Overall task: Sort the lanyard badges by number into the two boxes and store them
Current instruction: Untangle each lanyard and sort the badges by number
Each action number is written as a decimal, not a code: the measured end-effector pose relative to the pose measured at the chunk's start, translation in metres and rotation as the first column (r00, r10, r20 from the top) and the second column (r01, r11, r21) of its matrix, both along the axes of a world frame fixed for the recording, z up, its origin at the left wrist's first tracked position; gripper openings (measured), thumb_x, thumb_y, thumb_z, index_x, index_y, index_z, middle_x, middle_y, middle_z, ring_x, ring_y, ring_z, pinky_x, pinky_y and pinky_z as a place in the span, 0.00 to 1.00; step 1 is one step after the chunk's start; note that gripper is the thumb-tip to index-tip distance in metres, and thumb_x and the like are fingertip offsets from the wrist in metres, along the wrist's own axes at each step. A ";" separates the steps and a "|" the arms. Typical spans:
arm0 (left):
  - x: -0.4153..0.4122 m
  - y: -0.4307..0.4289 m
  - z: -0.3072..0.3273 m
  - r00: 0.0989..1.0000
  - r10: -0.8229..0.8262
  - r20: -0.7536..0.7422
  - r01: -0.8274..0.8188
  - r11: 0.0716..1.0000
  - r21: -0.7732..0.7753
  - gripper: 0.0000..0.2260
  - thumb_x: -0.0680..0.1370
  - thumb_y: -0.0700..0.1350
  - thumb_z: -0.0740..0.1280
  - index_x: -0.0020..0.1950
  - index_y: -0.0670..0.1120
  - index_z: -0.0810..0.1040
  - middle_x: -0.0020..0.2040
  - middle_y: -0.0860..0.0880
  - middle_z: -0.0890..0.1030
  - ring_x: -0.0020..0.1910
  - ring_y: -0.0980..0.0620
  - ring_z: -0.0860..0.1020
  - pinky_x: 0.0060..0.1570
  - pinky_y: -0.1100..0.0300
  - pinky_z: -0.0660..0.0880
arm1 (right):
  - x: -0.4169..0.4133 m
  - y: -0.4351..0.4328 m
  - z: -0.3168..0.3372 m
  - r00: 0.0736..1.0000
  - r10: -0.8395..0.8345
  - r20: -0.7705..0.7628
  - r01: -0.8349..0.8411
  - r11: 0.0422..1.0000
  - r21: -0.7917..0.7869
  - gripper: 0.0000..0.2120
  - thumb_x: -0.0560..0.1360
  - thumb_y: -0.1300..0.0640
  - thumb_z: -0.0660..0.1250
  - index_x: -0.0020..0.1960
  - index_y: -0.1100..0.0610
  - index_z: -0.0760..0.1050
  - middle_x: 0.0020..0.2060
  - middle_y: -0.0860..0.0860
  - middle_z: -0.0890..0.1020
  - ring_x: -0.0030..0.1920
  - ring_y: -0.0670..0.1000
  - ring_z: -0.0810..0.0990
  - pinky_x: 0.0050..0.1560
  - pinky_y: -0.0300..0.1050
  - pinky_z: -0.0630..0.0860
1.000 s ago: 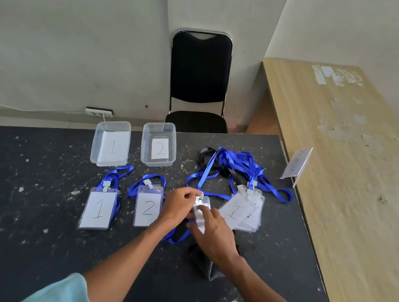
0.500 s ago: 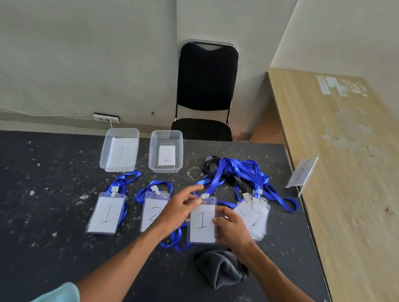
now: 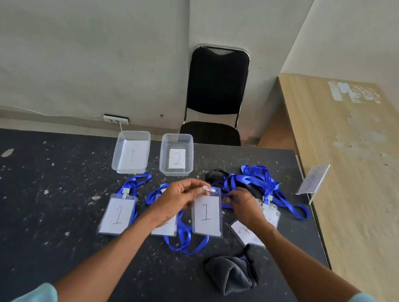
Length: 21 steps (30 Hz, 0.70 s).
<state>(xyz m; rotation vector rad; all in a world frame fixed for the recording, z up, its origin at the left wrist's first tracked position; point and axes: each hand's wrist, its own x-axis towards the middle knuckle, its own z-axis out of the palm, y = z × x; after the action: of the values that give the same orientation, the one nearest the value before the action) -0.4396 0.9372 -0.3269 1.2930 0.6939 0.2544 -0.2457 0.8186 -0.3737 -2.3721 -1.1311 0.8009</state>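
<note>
Laying badge 1 down before box 2, unboxed: left hand pinches clip, right hand moved to strap, grip unclear

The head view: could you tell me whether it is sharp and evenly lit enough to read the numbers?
Head view: soft, even light, faint shadows, no strong glare; the 1 on the centre badge and the labels in box 1 and box 2 read clearly. Head view: the wide lens bows the wooden table, and writing on the small sign is unreadable.
</note>
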 end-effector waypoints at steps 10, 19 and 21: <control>0.019 0.004 0.003 0.989 0.125 -0.073 -0.116 0.986 0.124 0.05 0.79 0.46 0.69 0.54 0.50 0.83 0.51 0.49 0.85 0.54 0.45 0.82 0.54 0.43 0.80 | -0.016 0.014 0.061 0.631 -0.113 -0.768 0.297 0.949 0.104 0.13 0.78 0.56 0.57 0.45 0.61 0.78 0.42 0.58 0.84 0.44 0.54 0.81 0.51 0.51 0.78; 0.040 0.003 0.013 0.990 0.140 -0.025 -0.136 0.981 0.136 0.11 0.79 0.49 0.69 0.60 0.52 0.82 0.58 0.51 0.83 0.56 0.49 0.81 0.50 0.56 0.81 | -0.016 -0.003 0.067 0.766 -0.108 -0.634 0.224 0.969 0.105 0.13 0.78 0.52 0.69 0.48 0.62 0.80 0.43 0.56 0.86 0.42 0.51 0.85 0.46 0.49 0.80; 0.045 0.000 0.017 0.995 0.082 -0.050 -0.076 0.990 0.117 0.18 0.80 0.59 0.62 0.69 0.56 0.75 0.66 0.53 0.78 0.62 0.51 0.77 0.59 0.51 0.78 | -0.010 -0.003 0.072 0.706 -0.134 -0.695 0.296 0.948 0.118 0.12 0.78 0.52 0.68 0.52 0.61 0.80 0.47 0.56 0.86 0.47 0.54 0.85 0.52 0.51 0.81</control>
<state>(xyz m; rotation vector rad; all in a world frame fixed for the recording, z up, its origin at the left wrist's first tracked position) -0.3942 0.9369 -0.3097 1.3880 0.7874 0.3283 -0.2560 0.8153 -0.3013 -1.7210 -0.5709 1.2423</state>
